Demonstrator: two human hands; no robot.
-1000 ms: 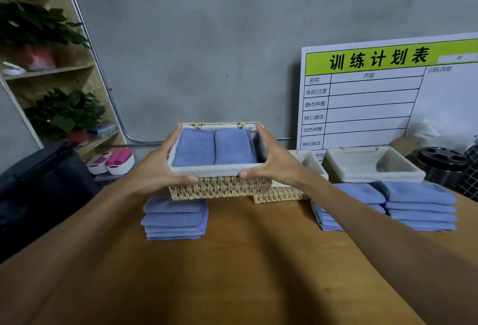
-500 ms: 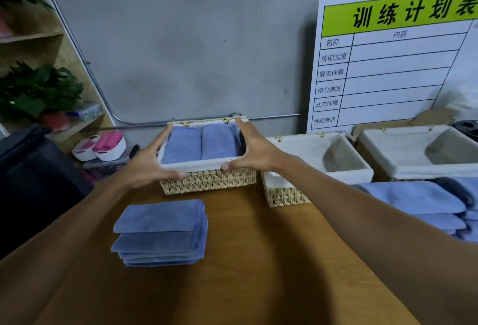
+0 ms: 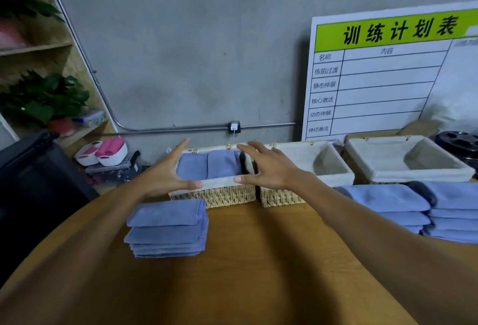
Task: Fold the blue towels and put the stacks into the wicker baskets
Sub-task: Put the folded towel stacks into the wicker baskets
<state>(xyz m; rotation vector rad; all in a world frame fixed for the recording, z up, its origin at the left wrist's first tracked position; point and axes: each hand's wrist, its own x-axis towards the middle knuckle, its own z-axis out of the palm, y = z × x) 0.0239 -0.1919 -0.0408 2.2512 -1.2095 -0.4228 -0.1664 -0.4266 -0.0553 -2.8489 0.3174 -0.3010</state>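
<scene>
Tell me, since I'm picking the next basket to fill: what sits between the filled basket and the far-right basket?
In the head view, one empty lined basket stands between the filled basket and the far-right basket.

Bare forearms, left hand [image 3: 165, 177], right hand [image 3: 269, 169]

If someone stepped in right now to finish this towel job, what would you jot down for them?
Left hand and right hand: open, either side of the filled basket, gripping nothing.
Done: the filled basket sits on the table at the back, two blue towel bundles inside.
Left: two empty baskets to its right; folded towel stacks wait at front left and right. Load those next.
</scene>
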